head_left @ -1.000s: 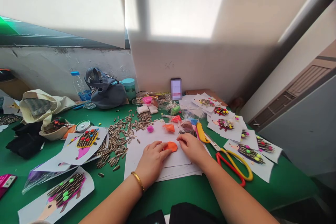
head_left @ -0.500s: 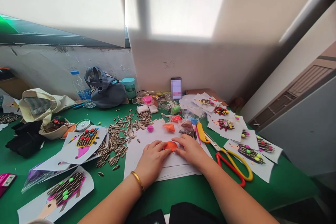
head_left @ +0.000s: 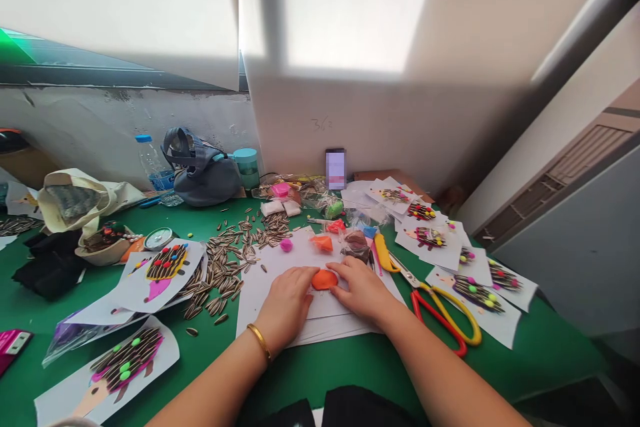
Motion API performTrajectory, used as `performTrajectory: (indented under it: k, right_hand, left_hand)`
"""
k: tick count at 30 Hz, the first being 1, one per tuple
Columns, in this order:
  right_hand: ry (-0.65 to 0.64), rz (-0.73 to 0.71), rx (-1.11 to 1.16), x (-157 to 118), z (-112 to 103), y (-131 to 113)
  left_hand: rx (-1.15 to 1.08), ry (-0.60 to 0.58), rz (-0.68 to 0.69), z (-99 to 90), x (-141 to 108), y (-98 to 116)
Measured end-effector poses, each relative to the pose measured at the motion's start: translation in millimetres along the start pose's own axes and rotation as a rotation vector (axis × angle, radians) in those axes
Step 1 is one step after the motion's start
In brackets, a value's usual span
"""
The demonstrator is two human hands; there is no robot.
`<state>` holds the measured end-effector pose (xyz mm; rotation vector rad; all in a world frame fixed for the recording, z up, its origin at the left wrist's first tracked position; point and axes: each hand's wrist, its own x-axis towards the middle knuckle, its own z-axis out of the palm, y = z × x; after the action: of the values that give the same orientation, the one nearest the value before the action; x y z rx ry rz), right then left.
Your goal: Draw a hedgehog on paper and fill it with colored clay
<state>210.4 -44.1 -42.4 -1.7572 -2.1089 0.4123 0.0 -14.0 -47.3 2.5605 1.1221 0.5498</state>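
A flattened orange piece of modelling clay [head_left: 325,280] lies on a stack of white paper [head_left: 320,330] in front of me. My left hand [head_left: 289,303] rests at the clay's left side, fingers stretched out and fingertips by its edge. On the other side, my right hand [head_left: 364,290] has its fingers and thumb spread around the right edge, holding nothing up. Beyond them on the sheet sit a small pink clay ball [head_left: 286,245] and an orange clay lump [head_left: 321,243] in clear wrap. Brown clay [head_left: 356,245] in wrap lies just past my right hand.
Scissors with red and yellow handles [head_left: 443,310] and a yellow cutter knife [head_left: 385,253] lie to the right. Sunflower seeds [head_left: 220,273] are scattered left of the paper. Finished hedgehog pictures [head_left: 480,293] lie right, others [head_left: 125,367] left. A phone [head_left: 336,169] leans on the wall.
My left hand has drawn back slightly to the left, its thumb coming off the clay, so more of the orange piece shows. My right hand has barely moved.
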Motion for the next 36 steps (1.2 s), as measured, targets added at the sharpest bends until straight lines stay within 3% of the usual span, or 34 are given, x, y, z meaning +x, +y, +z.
performTrajectory:
  k: [4,11,16,21,36]
  right_hand:
    - [0.024,-0.009,-0.041,0,-1,-6]
    - [0.021,-0.015,-0.140,0,-1,-18]
    - [0.087,-0.071,-0.103,-1,7,-17]
    - [0.076,-0.131,-0.093,0,14,-18]
    - [0.082,-0.140,-0.078,1,18,-23]
  left_hand:
    - [-0.082,0.001,-0.072,0.5,2,-8]
    - [-0.136,-0.026,-0.075,-3.3,3,-10]
    - [-0.143,-0.038,-0.092,-3.7,5,-10]
    - [-0.151,-0.039,-0.102,-3.0,5,-10]
    - [-0.133,-0.028,-0.094,-2.6,5,-10]
